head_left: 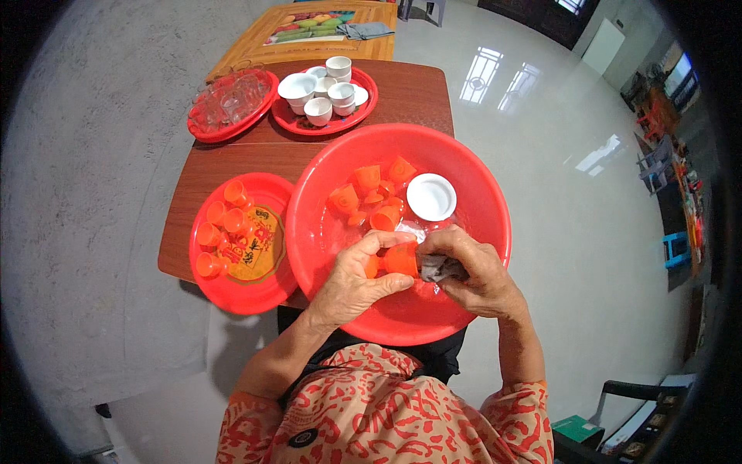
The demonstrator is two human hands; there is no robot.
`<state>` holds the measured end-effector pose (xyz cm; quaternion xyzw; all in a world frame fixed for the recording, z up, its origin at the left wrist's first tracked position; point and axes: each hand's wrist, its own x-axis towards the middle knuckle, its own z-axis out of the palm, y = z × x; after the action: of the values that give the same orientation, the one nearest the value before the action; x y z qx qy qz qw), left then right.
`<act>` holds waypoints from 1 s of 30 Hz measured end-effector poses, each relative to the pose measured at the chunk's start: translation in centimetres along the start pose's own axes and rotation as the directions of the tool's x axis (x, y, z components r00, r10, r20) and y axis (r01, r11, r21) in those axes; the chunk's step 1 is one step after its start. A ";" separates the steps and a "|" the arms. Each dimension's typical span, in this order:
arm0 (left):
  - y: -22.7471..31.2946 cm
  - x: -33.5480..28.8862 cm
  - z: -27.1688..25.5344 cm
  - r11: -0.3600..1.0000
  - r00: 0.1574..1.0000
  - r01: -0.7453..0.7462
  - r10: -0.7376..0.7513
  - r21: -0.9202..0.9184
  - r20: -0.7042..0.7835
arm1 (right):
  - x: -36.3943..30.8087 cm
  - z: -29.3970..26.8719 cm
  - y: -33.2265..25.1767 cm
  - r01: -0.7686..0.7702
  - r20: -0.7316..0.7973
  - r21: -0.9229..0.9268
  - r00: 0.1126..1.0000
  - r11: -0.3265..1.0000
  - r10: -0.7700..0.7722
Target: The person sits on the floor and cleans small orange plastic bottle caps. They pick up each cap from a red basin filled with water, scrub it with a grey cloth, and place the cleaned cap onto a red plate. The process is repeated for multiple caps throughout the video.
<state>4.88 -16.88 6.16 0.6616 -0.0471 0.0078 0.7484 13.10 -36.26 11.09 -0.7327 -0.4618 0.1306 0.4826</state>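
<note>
Over a big red plastic basin (313, 255) I hold a small orange cup (401, 260) on its side. My left hand (357, 277) grips the cup between thumb and fingers. My right hand (481, 271) is closed on a wet grey cloth (441, 268), pressed at the cup's mouth. Water lies in the basin, with several more orange cups (384, 217) in a heap and a white round dish (431, 197) beside them. To the left, a red tray (232, 298) with a yellow printed middle bears several orange stemmed cups (236, 221).
Farther back on the brown table (417, 85) stand a red tray (363, 77) of white cups and bowls (318, 110) and a red tray (210, 138) of clear glasses (233, 100). Behind is a wooden table (309, 50) with a grey cloth (367, 31). A black-armed chair (630, 390) stands at lower right.
</note>
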 end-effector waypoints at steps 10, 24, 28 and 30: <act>0.5 0.2 0.3 0.999 0.999 -0.034 0.035 0.026 -0.041 | 0.3 1.7 1.3 0.030 -0.331 0.104 0.944 0.994 0.006; 0.2 0.2 0.7 0.966 0.995 -0.083 0.092 0.245 -0.026 | -0.6 0.1 0.9 -0.240 -0.103 0.504 0.937 0.829 0.334; -0.2 0.3 0.4 0.967 0.996 -0.073 0.084 0.245 -0.038 | -0.3 0.8 1.4 -0.256 -0.171 0.579 0.890 0.774 0.422; -0.3 0.2 0.4 0.979 0.995 -0.059 0.073 0.197 -0.067 | -0.2 0.6 1.5 -0.279 -0.174 0.546 0.884 0.790 0.433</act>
<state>5.05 -17.35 5.90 0.7288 -0.0404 0.0615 0.6808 13.45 -36.20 9.51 -0.6652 -0.1868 0.2277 0.6861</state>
